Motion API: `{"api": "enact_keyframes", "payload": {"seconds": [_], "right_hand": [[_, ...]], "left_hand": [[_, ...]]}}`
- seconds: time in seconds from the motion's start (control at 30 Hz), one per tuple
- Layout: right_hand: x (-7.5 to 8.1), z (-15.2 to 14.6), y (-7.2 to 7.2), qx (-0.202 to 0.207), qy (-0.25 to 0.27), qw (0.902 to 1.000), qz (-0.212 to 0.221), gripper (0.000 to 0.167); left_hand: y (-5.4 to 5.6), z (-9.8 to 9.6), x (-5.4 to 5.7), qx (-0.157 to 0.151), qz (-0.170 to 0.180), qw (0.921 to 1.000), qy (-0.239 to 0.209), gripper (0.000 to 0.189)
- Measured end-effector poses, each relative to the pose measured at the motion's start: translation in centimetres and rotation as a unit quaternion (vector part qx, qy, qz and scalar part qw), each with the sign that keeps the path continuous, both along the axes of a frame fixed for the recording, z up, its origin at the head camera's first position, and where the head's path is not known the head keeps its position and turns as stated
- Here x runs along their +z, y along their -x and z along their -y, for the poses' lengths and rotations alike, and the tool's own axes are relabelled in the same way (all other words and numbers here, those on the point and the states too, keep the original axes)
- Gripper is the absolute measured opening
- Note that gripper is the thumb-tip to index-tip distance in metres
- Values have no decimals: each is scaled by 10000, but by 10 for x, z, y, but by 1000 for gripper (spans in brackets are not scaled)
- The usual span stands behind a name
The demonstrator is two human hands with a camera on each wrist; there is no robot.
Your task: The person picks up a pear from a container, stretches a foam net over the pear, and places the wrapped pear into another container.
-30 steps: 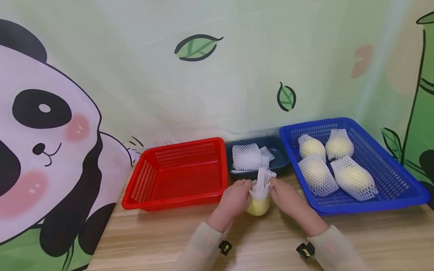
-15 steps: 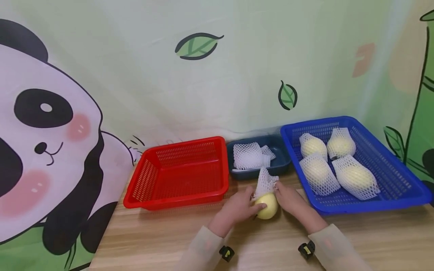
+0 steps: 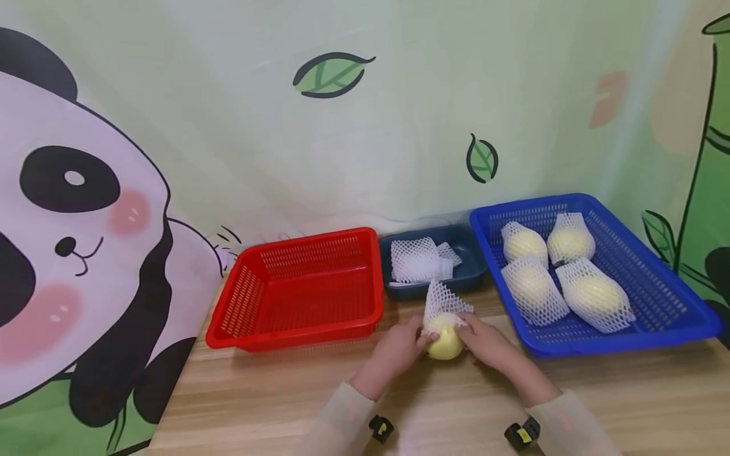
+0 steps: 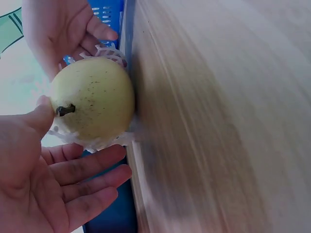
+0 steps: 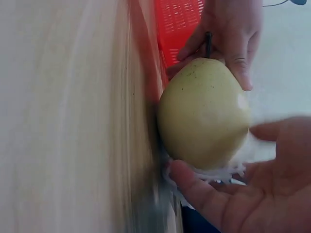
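A yellow-green pear [image 3: 446, 347] with a dark stem sits on the wooden table, its far end inside a white foam net sleeve [image 3: 441, 300]. On its left side my left hand [image 3: 400, 346] holds it, thumb on the bare skin near the stem; in the left wrist view the other fingers reach along the net beside the pear [image 4: 97, 102]. My right hand [image 3: 486, 342] grips the net's edge at the pear's right side. From the right wrist view, the bunched net edge shows around the pear [image 5: 204, 111], close to the right fingers.
A red basket [image 3: 313, 297] stands at the left. Behind the pear, a dark teal tub [image 3: 470, 256] holds several foam nets [image 3: 413, 259]. At the right, a blue basket [image 3: 673, 310] contains several net-wrapped pears [image 3: 595, 294]. A printed panda curtain hangs behind.
The pear has been tilted and more of its skin came into view half a second ago. Now the net reaches further over it, and my right hand has shifted closer against it.
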State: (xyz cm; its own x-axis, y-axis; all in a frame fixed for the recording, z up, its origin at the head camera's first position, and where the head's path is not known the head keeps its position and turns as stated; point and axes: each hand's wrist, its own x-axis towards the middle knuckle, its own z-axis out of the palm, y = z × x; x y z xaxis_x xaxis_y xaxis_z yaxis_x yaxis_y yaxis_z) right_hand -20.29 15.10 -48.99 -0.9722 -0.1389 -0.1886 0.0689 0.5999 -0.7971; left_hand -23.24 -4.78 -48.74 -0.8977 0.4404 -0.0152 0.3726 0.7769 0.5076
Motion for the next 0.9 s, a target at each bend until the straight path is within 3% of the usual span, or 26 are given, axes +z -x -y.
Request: {"api": "enact_keyframes", "payload": {"seconds": [0.13, 0.2, 0.37, 0.47, 0.57, 0.7, 0.9], "right_hand": [[-3, 2, -1, 621, 32, 9973, -380, 95], [-7, 4, 0, 721, -24, 9945, -758, 103], [-10, 4, 1, 489, -326, 9909, -1208, 97], [-7, 0, 4, 442, -578, 9891, -1280, 92], [-4, -1, 7, 408, -842, 9864, -1353, 88], [-4, 1, 5, 121, -924, 9859, -1387, 82], [-5, 2, 8, -314, -836, 9860, -1407, 70]], "left_hand": [[5, 4, 1, 64, 1, 9999, -149, 34], [6, 4, 0, 46, 80, 9994, -333, 31], [4, 0, -7, 27, 581, 9929, -1041, 26], [4, -2, -12, 159, 820, 9864, -1412, 35], [4, -4, -14, 226, 842, 9820, -1677, 50], [5, -5, -18, 281, 863, 9788, -1836, 72], [11, -3, -13, 448, 1114, 9740, -1920, 67]]}}
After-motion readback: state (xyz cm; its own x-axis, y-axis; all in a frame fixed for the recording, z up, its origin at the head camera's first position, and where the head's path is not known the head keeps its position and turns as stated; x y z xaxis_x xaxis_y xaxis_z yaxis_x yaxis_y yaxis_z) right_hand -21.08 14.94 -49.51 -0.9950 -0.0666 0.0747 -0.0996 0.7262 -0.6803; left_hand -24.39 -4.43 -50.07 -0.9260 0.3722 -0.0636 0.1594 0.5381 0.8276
